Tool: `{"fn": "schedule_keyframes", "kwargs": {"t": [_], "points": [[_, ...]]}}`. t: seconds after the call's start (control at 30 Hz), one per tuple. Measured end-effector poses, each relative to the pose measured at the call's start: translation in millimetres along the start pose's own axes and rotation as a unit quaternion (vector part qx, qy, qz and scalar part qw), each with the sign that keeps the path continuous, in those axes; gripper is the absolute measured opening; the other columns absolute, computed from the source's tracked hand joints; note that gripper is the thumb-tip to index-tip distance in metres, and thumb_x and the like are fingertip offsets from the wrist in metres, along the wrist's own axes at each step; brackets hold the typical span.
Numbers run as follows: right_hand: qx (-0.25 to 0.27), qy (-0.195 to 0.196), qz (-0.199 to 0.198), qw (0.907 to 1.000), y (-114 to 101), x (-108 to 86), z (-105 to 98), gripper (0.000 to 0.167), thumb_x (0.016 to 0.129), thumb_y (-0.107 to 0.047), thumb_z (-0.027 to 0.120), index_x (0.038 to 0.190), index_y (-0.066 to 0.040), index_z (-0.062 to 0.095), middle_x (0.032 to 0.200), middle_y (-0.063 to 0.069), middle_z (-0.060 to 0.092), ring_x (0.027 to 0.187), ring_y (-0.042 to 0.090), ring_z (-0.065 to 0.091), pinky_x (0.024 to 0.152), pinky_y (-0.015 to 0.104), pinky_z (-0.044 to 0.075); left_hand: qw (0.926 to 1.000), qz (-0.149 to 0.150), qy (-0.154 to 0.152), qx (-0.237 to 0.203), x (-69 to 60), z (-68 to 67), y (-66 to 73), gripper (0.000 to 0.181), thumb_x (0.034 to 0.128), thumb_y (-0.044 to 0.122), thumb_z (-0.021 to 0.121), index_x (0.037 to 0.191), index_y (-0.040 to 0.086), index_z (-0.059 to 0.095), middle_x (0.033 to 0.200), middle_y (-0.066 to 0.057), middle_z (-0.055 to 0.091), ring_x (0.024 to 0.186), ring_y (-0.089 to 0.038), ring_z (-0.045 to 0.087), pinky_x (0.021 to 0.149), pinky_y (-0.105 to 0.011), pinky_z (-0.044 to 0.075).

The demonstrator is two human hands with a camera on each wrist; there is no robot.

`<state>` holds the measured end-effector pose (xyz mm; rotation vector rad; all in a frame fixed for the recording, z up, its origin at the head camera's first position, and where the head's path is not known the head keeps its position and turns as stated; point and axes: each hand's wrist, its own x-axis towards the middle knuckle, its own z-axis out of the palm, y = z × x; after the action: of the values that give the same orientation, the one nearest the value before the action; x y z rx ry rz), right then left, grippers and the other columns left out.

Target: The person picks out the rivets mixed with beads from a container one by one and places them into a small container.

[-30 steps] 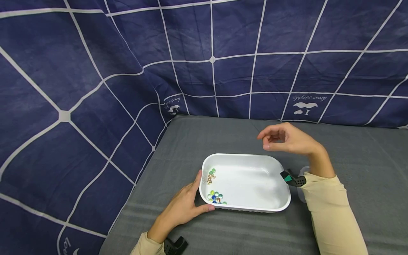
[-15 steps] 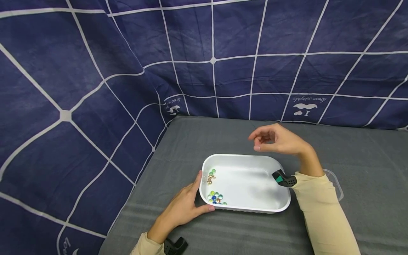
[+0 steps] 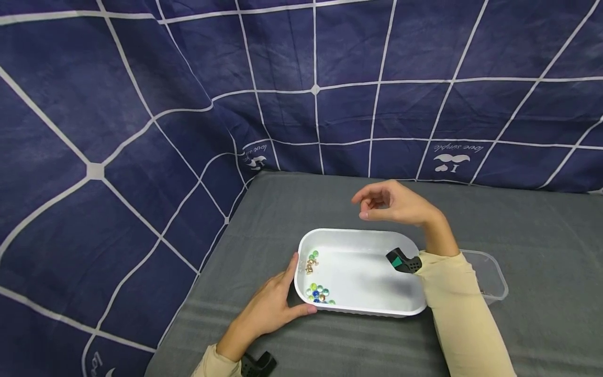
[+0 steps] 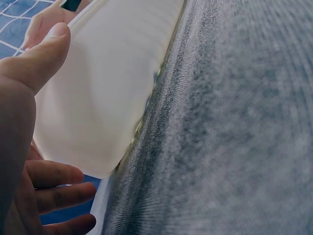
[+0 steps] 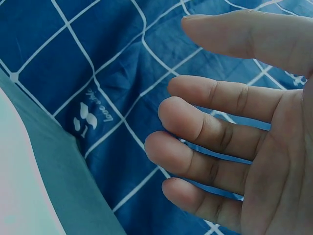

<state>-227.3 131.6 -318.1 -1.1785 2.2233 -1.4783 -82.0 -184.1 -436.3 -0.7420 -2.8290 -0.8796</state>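
A white rectangular tray (image 3: 363,272) lies on the grey cloth. Several coloured glass marbles (image 3: 316,293) sit in its near left corner. Along its left end are small gold-coloured pieces (image 3: 309,266) and a couple of green marbles (image 3: 313,255). My left hand (image 3: 270,301) spans the tray's near left corner, thumb at the near rim and fingers along the left side. In the left wrist view its fingers (image 4: 58,198) look relaxed. My right hand (image 3: 393,203) hovers past the far rim, fingers loosely bent; the right wrist view shows nothing in its palm (image 5: 274,161).
A clear plastic container (image 3: 492,272) stands right of the tray, partly hidden by my right sleeve (image 3: 464,309). Some small dark items show faintly inside it. Dark blue cloth (image 3: 348,115) with white lines hangs behind and at the left.
My right hand has moved left, beyond the tray's far rim, and its sleeve now uncovers more of the clear container. The left hand, tray and marbles stay as they were.
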Motion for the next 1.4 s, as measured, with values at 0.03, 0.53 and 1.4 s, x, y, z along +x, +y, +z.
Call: {"fn": "schedule_keyframes", "kwargs": {"t": [0.03, 0.53, 1.4], "points": [[0.003, -0.001, 0.001, 1.0, -0.3, 2.0, 1.3, 0.027, 0.088, 0.002, 0.07, 0.113, 0.009, 0.064, 0.085, 0.01, 0.064, 0.078, 0.019, 0.062, 0.074, 0.028, 0.054, 1.0, -0.002, -0.001, 0.001, -0.1, 0.1, -0.1, 0.111, 0.0804, 0.057, 0.075, 0.155, -0.003, 0.019, 0.141, -0.026, 0.05, 0.124, -0.035, 0.054, 0.097, -0.049, 0.047], [0.031, 0.047, -0.049, 0.9972, -1.0, 27.3, 30.7, 0.025, 0.083, 0.007, 0.071, 0.108, 0.01, 0.067, 0.081, 0.006, 0.064, 0.074, 0.015, 0.062, 0.071, 0.027, 0.054, 0.9998, 0.01, 0.007, 0.016, -0.3, 1.5, -0.9, 0.111, 0.0811, 0.06, 0.073, 0.155, -0.004, 0.02, 0.139, -0.025, 0.052, 0.122, -0.033, 0.056, 0.096, -0.048, 0.048], [0.044, -0.016, 0.026, 0.9985, 34.3, 47.6, 70.7, 0.018, 0.088, 0.0, 0.069, 0.103, 0.011, 0.068, 0.078, 0.01, 0.072, 0.08, 0.044, 0.067, 0.073, 0.026, 0.054, 0.9999, -0.006, -0.004, 0.009, -1.0, 0.5, 0.6, 0.111, 0.0807, 0.054, 0.076, 0.155, -0.004, 0.018, 0.14, -0.026, 0.051, 0.122, -0.035, 0.056, 0.095, -0.049, 0.047]]}}
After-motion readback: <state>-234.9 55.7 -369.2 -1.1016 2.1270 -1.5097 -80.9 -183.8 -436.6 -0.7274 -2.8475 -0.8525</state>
